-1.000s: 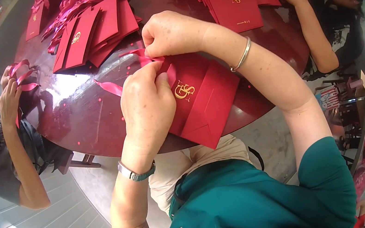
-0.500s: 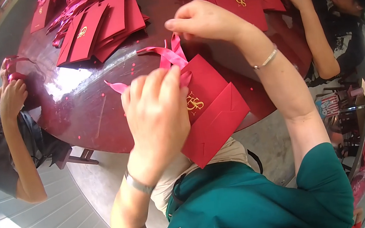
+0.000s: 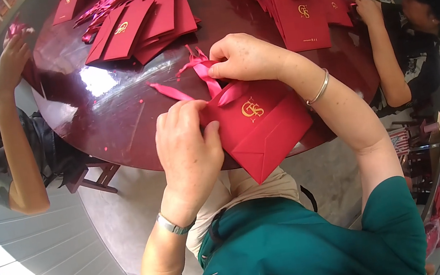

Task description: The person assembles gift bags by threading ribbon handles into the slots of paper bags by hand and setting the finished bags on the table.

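A flat red paper gift bag [image 3: 273, 116] with a gold emblem lies tilted at the near table edge, its folded base toward me. My left hand [image 3: 187, 145] is closed on the bag's left edge, thumb over the front and fingers curled. Pink ribbon [image 3: 203, 73] runs from the bag's mouth, with loose ends spread on the table. My right hand [image 3: 248, 57] pinches the ribbon just above the bag's top edge. Its fingertips are partly hidden behind the knuckles.
The dark round table [image 3: 133, 121] is glossy, with small red scraps on it. Stacks of red ribboned bags [image 3: 158, 19] lie at far left, and more bags [image 3: 302, 22] at far right. One person [image 3: 12, 138] sits at left, another [image 3: 388, 52] at right, both handling things.
My right hand has come down from above the ribbon onto it. The bag has shifted right and slightly turned, and my left hand has moved onto its edge. The left person's hands have risen.
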